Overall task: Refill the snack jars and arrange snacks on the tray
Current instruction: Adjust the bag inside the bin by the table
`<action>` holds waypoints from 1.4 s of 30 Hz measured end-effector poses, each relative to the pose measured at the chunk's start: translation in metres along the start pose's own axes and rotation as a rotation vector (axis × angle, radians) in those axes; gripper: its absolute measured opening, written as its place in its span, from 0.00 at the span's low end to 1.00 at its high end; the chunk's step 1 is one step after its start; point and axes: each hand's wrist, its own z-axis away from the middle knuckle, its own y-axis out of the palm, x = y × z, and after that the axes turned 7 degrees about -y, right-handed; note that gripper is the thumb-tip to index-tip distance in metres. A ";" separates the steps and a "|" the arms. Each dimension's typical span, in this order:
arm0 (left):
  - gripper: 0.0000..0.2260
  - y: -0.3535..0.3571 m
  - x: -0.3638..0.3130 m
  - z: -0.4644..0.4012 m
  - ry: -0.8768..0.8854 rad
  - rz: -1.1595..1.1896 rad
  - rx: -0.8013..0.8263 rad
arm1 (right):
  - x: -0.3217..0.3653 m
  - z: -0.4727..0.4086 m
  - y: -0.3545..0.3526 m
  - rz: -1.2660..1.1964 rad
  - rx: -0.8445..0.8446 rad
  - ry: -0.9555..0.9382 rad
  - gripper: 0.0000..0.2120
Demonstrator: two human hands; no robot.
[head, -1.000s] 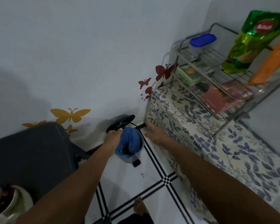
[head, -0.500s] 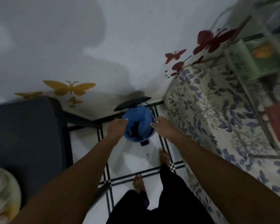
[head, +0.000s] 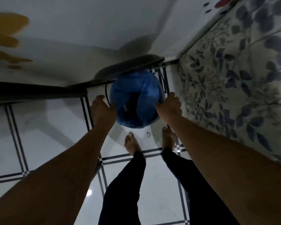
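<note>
A small bin lined with a blue bag sits on the white tiled floor, its dark lid tipped open behind it against the wall. The person's left hand grips the bag's left edge; the right hand grips its right edge. Two bare feet stand just in front of the bin. To the bin's right hangs a leaf-patterned cloth.

One head-worn camera looks steeply down, close over a blue-lined bin on the tiled floor, beside a wall.
</note>
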 end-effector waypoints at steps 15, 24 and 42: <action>0.16 0.121 0.052 -0.093 -0.222 0.246 -0.001 | -0.038 -0.109 0.087 -0.082 -0.221 0.071 0.26; 0.05 0.096 0.045 -0.038 -0.015 0.203 0.014 | -0.062 -0.080 0.063 0.019 -0.196 0.016 0.12; 0.06 -0.158 -0.012 0.297 0.074 0.847 -0.027 | -0.007 0.248 -0.171 -0.152 -0.275 -0.207 0.45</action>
